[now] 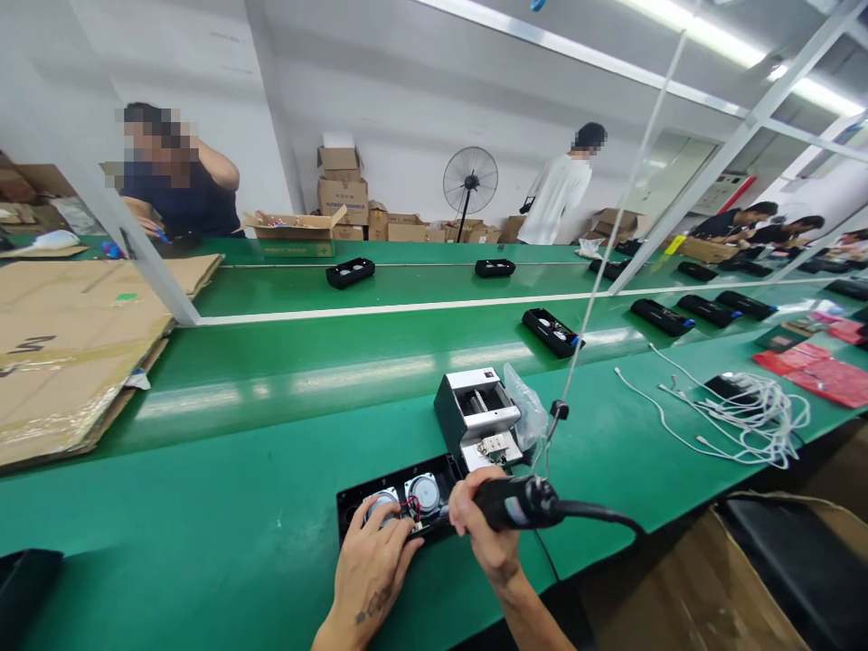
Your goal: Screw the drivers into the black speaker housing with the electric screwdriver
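A black speaker housing [393, 503] with two round silver drivers and red wires lies open on the green bench near its front edge. My left hand [372, 565] rests on the housing's near side, fingers on a driver. My right hand [483, 533] grips a black electric screwdriver [525, 503], held level over the housing's right end; its cable runs off to the right and a cord rises from it to the overhead rail.
A grey screw feeder box [478, 416] with a plastic bag stands just behind the housing. White cables [742, 411] lie to the right, flattened cardboard [61, 348] to the left. More black housings [551, 331] ride the conveyor. Other people work at the far side.
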A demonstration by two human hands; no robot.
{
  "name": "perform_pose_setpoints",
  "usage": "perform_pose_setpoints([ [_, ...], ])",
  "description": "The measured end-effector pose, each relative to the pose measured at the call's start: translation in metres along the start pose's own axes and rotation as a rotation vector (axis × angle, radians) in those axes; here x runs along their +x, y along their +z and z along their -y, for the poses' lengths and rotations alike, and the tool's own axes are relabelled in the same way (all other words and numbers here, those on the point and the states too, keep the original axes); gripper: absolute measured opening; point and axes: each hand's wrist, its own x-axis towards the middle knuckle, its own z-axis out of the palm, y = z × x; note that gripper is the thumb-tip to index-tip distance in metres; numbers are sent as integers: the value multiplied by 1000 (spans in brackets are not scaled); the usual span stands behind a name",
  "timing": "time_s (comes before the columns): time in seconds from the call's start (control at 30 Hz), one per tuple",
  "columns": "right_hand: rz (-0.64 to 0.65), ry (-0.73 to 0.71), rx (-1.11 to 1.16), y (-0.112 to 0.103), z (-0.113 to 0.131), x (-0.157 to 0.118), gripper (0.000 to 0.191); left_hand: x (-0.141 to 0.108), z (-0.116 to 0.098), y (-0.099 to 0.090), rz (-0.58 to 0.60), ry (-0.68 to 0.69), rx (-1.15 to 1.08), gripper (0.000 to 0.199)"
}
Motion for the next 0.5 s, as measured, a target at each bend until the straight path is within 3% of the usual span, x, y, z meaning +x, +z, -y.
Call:
perform_pose_setpoints([
  [0.1, -192, -141, 77, -11, 28, 18, 21, -3, 8, -5, -41, 10, -12, 13],
  [0.2, -414, -221, -6, -34, 40, 34, 30, -17, 25, -10, -42, -13, 66, 25],
  [0.37, -488, -129, -437, -67, 15, 50, 46, -41, 49, -6, -3, -23, 142, 36],
  [0.5, -534, -36, -667, -78, -1, 55, 61, -41, 43, -7, -3, -125, 31, 31],
])
